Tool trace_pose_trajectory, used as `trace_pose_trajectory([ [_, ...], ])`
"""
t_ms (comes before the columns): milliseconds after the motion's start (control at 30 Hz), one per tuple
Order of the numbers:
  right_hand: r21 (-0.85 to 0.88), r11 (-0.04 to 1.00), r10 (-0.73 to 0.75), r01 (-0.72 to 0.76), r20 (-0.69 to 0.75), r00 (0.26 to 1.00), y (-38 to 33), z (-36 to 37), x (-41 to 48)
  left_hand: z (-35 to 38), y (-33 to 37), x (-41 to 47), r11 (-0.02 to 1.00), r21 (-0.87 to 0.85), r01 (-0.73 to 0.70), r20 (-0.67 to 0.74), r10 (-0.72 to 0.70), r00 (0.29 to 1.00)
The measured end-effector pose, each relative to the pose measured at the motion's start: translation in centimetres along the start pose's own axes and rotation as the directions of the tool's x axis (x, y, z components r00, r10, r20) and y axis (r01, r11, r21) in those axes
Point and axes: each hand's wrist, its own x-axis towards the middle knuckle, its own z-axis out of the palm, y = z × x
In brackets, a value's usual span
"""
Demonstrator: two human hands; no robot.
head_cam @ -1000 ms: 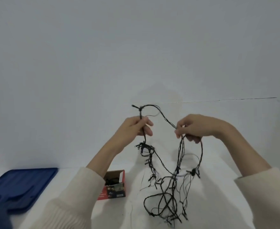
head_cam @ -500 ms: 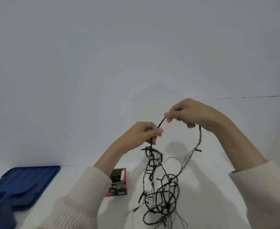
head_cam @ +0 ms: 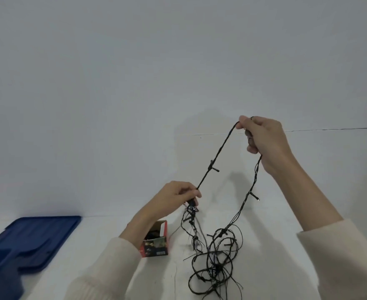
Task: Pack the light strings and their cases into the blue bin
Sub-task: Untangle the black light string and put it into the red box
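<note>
**Black light string stretched between two raised hands**

Black wire of the light string (head_cam: 214, 164) runs as a taut diagonal from lower left to upper right, pinched at its low end by the left hand (head_cam: 174, 199) and at its high end by the right hand (head_cam: 262, 139). From the right hand a second length drops almost straight down, with small bulb stubs sticking out sideways, into a loose tangle of loops lying on the white table (head_cam: 264, 267). A short bunch also hangs below the left hand toward that tangle.

Both hands are closed on the wire, well apart from each other, the right held high against the wall, the left lower and nearer the body. Each forearm reaches up out of a cream knitted sleeve (head_cam: 340, 256).

Just beside the left forearm stands a small red case (head_cam: 156, 245), its top flap open and dark contents showing inside. At the far left lies a blue bin lid (head_cam: 33, 239), flat on the table, with a darker blue edge in the bottom corner. Behind everything is a plain pale grey wall (head_cam: 135, 83) with a thin horizontal line across it on the right.
</note>
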Motion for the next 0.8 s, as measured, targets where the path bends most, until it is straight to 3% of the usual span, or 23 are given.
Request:
trace_pose_trajectory([
  [167,0.13,0.989,-0.071,0.077,-0.05,0.996,-0.4,0.7,-0.5,0.0,0.1,0.1,0.974,0.215,0.074,0.128,-0.104,0.986],
  [433,0.247,0.963,-0.061,0.111,-0.203,0.977,1.2,1.0,-0.7,-0.8,-1.3,-1.1,0.986,-0.027,0.163,0.221,-0.153,0.963],
  [533,0.108,0.987,-0.1,0.116,-0.145,0.984,1.4,1.1,-0.3,-1.1,-1.3,-1.1,0.971,-0.115,0.208,0.154,-0.189,0.97],
  [600,-0.177,0.978,-0.121,0.113,-0.037,0.992,1.4,0.9,0.3,-1.4,-0.8,-0.9,0.962,-0.192,0.194,0.024,-0.193,0.981],
  [667,-0.568,0.816,-0.032,0.111,0.148,0.989,1.4,0.3,0.8,-1.9,0.5,-0.8,0.966,-0.224,0.131,-0.051,-0.146,0.988],
  [700,-0.741,0.657,0.079,0.136,0.247,0.966,1.3,0.1,0.7,-2.0,1.3,-0.7,0.965,-0.246,0.095,-0.055,-0.112,0.992],
  [767,-0.896,0.371,0.298,0.243,0.363,0.883,1.1,0.3,-0.1,-2.1,3.0,-0.6,0.959,-0.278,0.052,-0.045,-0.068,0.997],
  [800,-0.896,0.337,0.339,0.289,0.402,0.851,1.1,0.5,-0.5,-2.0,3.7,-0.5,0.959,-0.28,0.044,-0.042,-0.058,0.997],
])
